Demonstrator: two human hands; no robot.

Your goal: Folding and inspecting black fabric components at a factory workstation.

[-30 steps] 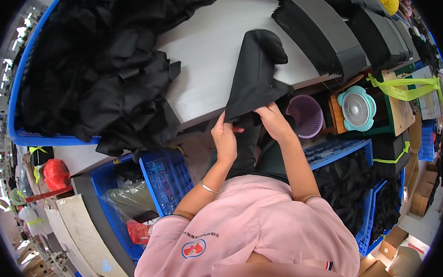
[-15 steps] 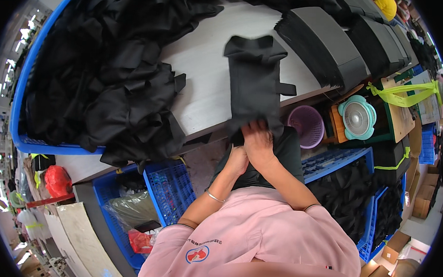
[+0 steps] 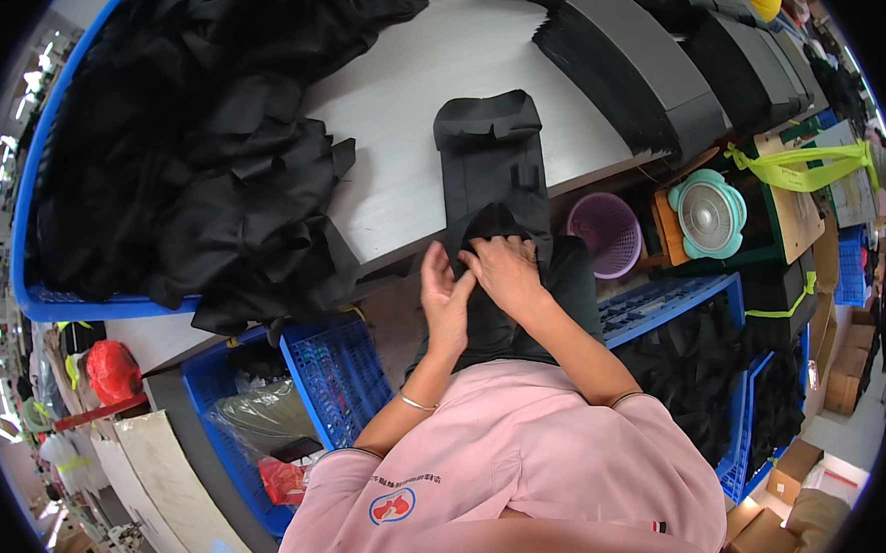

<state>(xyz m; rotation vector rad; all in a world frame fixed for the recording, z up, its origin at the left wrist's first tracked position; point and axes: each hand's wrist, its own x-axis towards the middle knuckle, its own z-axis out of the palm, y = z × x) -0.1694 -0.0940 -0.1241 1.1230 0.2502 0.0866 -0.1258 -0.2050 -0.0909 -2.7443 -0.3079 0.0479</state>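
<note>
A long black fabric pouch [image 3: 483, 174] lies over the front edge of the light table, its far end spread into a wider flap. Its near end is bunched up by my lap. My right hand [image 3: 506, 272] has its fingers bent over that bunched end and grips the cloth. Just left of it, my left hand [image 3: 444, 297] is raised along the pouch's left edge with fingers stretched and thumb pointing toward the right hand. Whether the left fingertips touch the cloth is hard to tell.
A large heap of black fabric pieces [image 3: 198, 164] fills a blue tray [image 3: 111, 309] at left. Stacked flat black pieces [image 3: 640, 62] stand at the far right. A purple basket [image 3: 605, 235], a teal-rimmed fan [image 3: 709, 215] and blue crates [image 3: 332, 381] sit below table level.
My left hand has come away from beside the right wrist, moved up and left, and opened. The tab sticking out at the pouch's right side now lies on it; the near end is folded up.
</note>
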